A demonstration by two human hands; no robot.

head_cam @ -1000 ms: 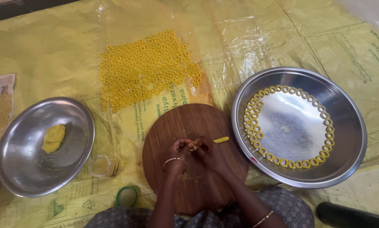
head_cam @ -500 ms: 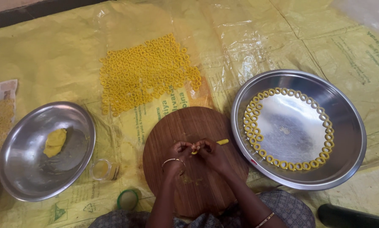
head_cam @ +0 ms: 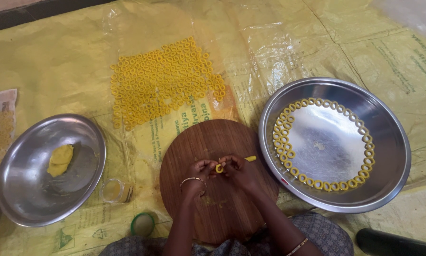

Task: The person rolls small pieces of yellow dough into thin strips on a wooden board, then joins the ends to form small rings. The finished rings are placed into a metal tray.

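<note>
**Closing a small dough ring over the round board**

Both hands meet above the middle of the wooden board (head_cam: 217,180). The left hand (head_cam: 197,174) and the right hand (head_cam: 239,170) have the fingertips pinched together on one small yellow dough ring (head_cam: 219,168), which is lifted a little off the board, between the two hands. A short yellow strip (head_cam: 250,158) shows just beside the right hand; I cannot tell if it is part of the same piece or a separate one.

To do this step well, in my judgement:

- Press only light at the joint, w/ fingertips, so the ring stays round and does not go flat.
- Keep the hole open; the soft dough probably closes easily if squeezed.
- Match the rings already lying along the inside of the big steel plate (head_cam: 393,142) at the right, approx. same thickness.
- The gap in that circle of rings (head_cam: 288,154) seems to be at the upper right, so there is room there.

The steel bowl (head_cam: 87,142) at the left holds a dough lump (head_cam: 60,160). Many finished rings (head_cam: 160,83) lie spread on the yellow sheet (head_cam: 56,61) beyond the board, well apart from the hands.
</note>
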